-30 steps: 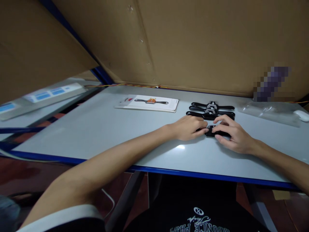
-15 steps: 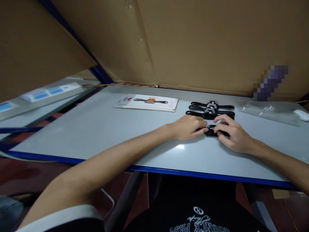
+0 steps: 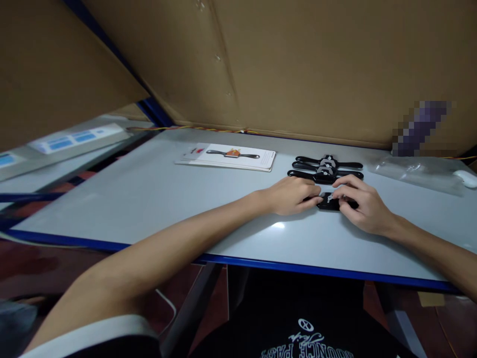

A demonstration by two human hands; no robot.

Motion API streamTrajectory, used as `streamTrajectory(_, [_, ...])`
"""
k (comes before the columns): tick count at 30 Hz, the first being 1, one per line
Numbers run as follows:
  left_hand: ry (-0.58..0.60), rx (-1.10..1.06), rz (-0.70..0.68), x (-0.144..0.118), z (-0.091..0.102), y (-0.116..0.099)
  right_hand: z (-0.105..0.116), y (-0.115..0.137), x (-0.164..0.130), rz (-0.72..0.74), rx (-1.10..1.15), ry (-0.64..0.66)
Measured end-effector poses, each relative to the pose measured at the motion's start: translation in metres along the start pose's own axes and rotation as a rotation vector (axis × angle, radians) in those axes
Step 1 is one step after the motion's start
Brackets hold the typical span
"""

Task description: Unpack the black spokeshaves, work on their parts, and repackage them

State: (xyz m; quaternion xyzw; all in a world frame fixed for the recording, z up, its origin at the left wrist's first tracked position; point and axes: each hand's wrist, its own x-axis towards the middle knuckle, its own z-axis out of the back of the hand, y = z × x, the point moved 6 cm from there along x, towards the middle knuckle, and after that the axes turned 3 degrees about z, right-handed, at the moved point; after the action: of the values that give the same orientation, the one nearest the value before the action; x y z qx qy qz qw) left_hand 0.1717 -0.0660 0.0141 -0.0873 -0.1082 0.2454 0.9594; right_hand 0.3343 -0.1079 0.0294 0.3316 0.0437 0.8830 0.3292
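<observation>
Head-cam view, looking down at a pale grey table (image 3: 156, 199) w/ blue edge. Both bare hands are meeting near the table's far-right middle over a small black tool (image 3: 328, 201), prob. a spokeshave like the one pictured on the card. Left hand (image 3: 292, 195) is lying curled, knuckles up, covering the tool's left handle and seemingly pinning it flat so it doesn't slide. Right hand (image 3: 359, 205) is arching over the right end, thumb and forefinger pinching at a shiny metal bit in the tool's centre. Just behind the hands, two more black spokeshaves (image 3: 325, 169) are lying side by side, handles out left and right. A printed packaging card (image 3: 229, 156) is sitting further left; a clear plastic bag (image 3: 413, 171) is lying at right. Cardboard sheets (image 3: 298, 64) are walling the back.
</observation>
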Motion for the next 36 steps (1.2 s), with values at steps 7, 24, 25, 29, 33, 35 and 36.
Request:
streamTrajectory(7, [0.012,-0.003,0.004,-0.0003,0.0009,-0.0012,-0.0019,0.0001,0.0007,-0.007,0.032,0.013])
streamTrajectory(24, [0.018,-0.035,0.004,-0.0013,0.0011,-0.0006,-0.0058,0.0085,-0.0017,0.125,0.046,0.165])
streamTrajectory(25, [0.018,-0.035,0.004,-0.0013,0.0011,-0.0005,-0.0061,0.0085,-0.0016,0.122,0.040,0.167])
streamTrajectory(29, [0.016,-0.029,0.008,-0.0011,0.0012,0.0000,-0.0062,0.0062,-0.0009,0.080,0.021,0.141])
streamTrajectory(33, [0.013,-0.026,0.010,-0.0009,0.0016,-0.0005,-0.0043,0.0043,0.0000,0.049,0.019,0.093])
streamTrajectory(35, [0.012,-0.026,0.007,-0.0008,0.0019,-0.0010,-0.0039,0.0050,0.0004,0.057,0.020,0.086])
streamTrajectory(36, [0.011,-0.026,0.005,-0.0007,0.0020,-0.0012,-0.0037,0.0052,0.0005,0.060,0.017,0.082])
